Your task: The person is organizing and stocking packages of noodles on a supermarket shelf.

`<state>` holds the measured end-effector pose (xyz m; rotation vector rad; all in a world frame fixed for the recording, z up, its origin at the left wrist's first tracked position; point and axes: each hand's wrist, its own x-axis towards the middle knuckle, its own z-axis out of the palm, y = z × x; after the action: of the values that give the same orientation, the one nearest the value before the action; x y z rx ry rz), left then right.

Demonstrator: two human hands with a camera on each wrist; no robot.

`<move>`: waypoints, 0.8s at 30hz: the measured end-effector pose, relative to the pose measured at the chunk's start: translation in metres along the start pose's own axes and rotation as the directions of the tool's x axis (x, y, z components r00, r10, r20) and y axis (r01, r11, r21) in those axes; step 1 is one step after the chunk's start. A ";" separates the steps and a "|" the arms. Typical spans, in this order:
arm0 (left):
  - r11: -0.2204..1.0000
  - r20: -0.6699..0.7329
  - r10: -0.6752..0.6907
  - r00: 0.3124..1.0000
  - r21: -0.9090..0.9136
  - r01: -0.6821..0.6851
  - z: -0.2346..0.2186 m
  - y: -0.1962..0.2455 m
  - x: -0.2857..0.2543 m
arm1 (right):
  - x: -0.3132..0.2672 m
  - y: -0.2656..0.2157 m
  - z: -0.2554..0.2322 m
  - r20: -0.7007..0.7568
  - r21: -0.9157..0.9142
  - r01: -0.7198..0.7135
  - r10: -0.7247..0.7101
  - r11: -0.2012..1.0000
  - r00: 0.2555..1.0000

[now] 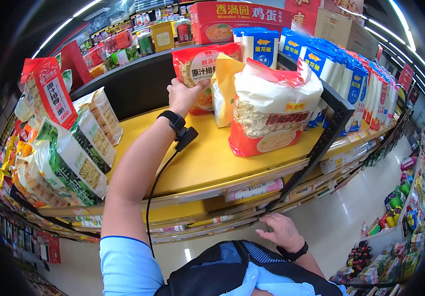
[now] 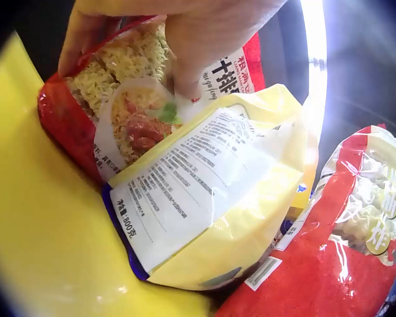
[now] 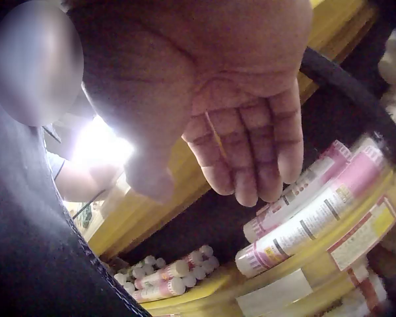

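- A store aisle surrounds a yellow shelf (image 1: 173, 170).
- At left, a green-and-white noodle pack (image 1: 77, 160) stands among others.
- The left hand (image 1: 185, 96) pinches the red noodle pack (image 1: 200, 69) near the shelf's back, its thumb on the front and fingers at one edge.
- That pack looks light, its film slick, its noodle cakes probably brittle; a broad, gentle hold on its sides should suit better than squeezing.
- The yellow pack (image 1: 226, 93) partly covers it, beside a red-and-white pack (image 1: 274, 111).
- The right hand (image 1: 280, 231) hangs below, fingers loosely extended, holding nothing.
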<state>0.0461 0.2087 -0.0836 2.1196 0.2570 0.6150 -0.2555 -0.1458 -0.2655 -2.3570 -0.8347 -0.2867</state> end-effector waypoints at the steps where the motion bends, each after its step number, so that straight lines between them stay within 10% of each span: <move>1: 1.000 0.004 0.002 1.000 0.006 -0.002 0.004 0.001 0.003 | -0.003 0.004 -0.001 0.002 -0.001 -0.012 0.012 1.000 1.000; 11: 0.988 0.261 0.037 0.965 -0.155 0.004 -0.019 0.002 -0.011 | -0.015 0.039 -0.014 0.064 0.005 -0.094 0.094 0.996 0.994; 17: 0.892 0.188 0.004 0.982 0.443 -0.089 -0.052 -0.003 0.002 | -0.003 0.054 -0.018 0.104 0.060 -0.048 0.041 0.997 0.994; 24: 0.933 0.452 0.342 0.824 -0.271 -0.239 -0.031 0.030 -0.046 | 0.001 0.081 -0.023 0.130 0.085 0.069 -0.080 0.994 0.988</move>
<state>-0.0100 0.1949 -0.0597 2.0482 -0.4133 0.2335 -0.2042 -0.2089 -0.2860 -2.2926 -0.9806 -0.1239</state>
